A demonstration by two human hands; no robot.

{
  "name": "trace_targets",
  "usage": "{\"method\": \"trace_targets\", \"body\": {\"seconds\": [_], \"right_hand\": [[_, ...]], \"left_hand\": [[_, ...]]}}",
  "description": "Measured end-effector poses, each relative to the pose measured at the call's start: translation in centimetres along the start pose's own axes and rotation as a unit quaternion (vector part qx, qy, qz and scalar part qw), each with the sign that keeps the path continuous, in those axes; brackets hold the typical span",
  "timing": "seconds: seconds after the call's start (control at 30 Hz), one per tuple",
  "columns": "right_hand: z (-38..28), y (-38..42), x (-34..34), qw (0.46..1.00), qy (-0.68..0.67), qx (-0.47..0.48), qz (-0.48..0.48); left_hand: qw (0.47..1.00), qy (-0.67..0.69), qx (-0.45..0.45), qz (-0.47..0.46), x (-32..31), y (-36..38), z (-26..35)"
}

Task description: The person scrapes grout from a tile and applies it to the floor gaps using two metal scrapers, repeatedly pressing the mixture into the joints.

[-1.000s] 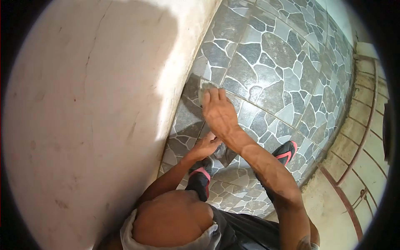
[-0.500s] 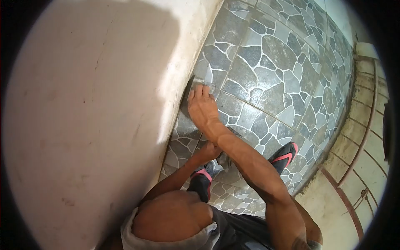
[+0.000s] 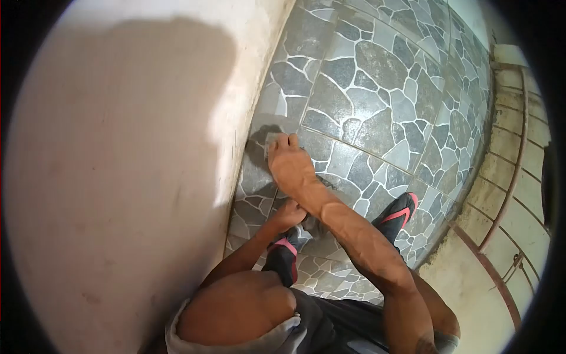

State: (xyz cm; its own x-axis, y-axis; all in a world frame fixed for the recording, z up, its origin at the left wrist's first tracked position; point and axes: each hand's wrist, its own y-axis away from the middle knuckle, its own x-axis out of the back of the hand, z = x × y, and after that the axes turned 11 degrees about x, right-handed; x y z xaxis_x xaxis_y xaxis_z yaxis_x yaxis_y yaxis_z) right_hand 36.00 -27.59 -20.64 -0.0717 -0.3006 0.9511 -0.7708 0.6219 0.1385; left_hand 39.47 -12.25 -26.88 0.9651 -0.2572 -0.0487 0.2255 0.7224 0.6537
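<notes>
Over the stone-patterned floor tiles (image 3: 386, 71), close to the wall's foot, my right hand (image 3: 289, 162) is closed with its fingers curled on a small pale flat piece (image 3: 271, 143). Only the piece's edge shows past the fingers, and its kind cannot be made out. Below my right forearm, my left hand (image 3: 288, 216) is closed like a fist. Next to it a dark grey, crumpled, rag-like thing (image 3: 313, 226) hangs, partly covered by the forearm.
A pale plastered wall (image 3: 130, 153) bearing a large shadow runs along the left. My feet in black-and-pink flip-flops (image 3: 405, 215) stand on the tiles. On the right are a low ledge (image 3: 451, 268) and a rusty metal rail (image 3: 512, 206).
My right hand has drawn back slightly from the wall's foot, still closed on the pale piece, and its shadow shows ahead of it. The view has shifted a little; my left hand stays closed.
</notes>
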Motion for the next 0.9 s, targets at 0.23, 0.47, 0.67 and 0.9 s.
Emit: {"method": "trace_targets", "body": {"seconds": [0.23, 0.47, 0.67, 0.9], "right_hand": [[2.1, 2.0, -1.0, 1.0, -0.01, -0.011, -0.004], [3.9, 3.8, -0.7, 0.993, 0.093, -0.037, -0.058], [4.1, 4.9, 1.3, 0.995, 0.026, -0.027, -0.092], [5.7, 7.9, 0.2, 0.994, 0.056, -0.012, -0.09]], "left_hand": [[0.997, 0.048, 0.051, -0.016, 0.5, 0.1, 3.8], [0.988, -0.026, 0.13, -0.076, 0.7, 0.0, 4.3], [0.997, 0.052, 0.034, -0.044, 0.1, -0.3, 3.2], [0.994, -0.027, 0.097, -0.048, 1.0, 0.3, 2.2]]}}
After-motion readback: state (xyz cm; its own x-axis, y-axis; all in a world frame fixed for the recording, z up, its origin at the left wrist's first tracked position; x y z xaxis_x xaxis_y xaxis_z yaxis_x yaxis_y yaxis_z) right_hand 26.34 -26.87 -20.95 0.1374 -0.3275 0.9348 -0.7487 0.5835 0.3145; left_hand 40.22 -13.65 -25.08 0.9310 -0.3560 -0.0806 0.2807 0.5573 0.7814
